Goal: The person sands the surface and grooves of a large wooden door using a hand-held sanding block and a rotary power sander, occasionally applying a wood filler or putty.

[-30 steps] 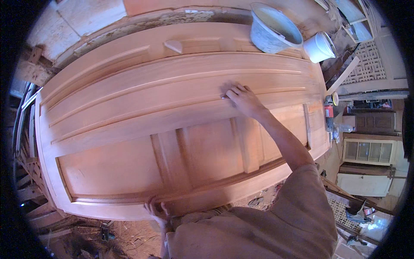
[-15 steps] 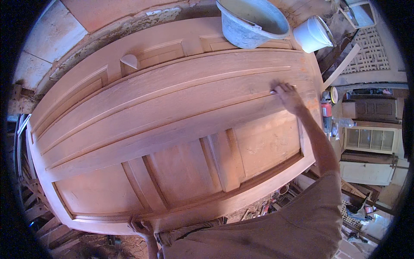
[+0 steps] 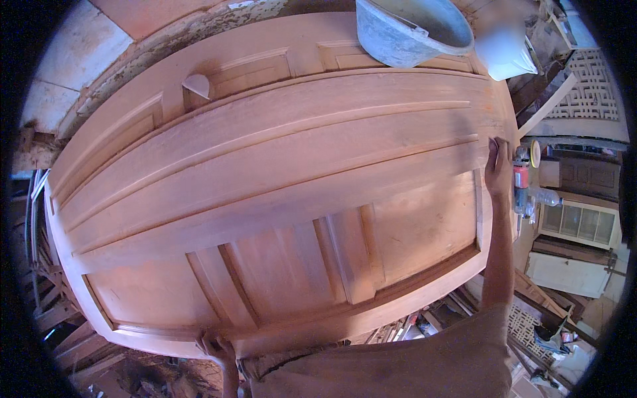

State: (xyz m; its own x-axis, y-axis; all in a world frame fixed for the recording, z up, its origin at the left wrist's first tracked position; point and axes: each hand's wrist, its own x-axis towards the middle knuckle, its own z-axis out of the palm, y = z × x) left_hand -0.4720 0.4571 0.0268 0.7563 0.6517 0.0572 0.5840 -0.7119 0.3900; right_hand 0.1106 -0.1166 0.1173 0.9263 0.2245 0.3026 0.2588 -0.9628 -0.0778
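A large panelled wooden door (image 3: 285, 159), dusty and reddish brown, lies flat in front of me. At its right end, my right hand (image 3: 497, 166) is closed around a small flat piece mostly hidden by the fingers, its kind unclear. My left hand (image 3: 215, 346) holds the door's near edge, left of my body, its fingers bent over the rim. On the far part of the door lies a pale half-round piece (image 3: 197, 86).
A grey-blue basin (image 3: 398, 43) and a white bucket (image 3: 514, 60) stand at the far right of the door. Beyond the right end are a red can (image 3: 521, 177) and a clear plastic bottle (image 3: 546, 197). Timber pieces (image 3: 50, 272) crowd the left side.
My right hand has moved right and slightly toward me, from the middle rails to the door's right end. The left hand keeps its place. The view has shifted a little.
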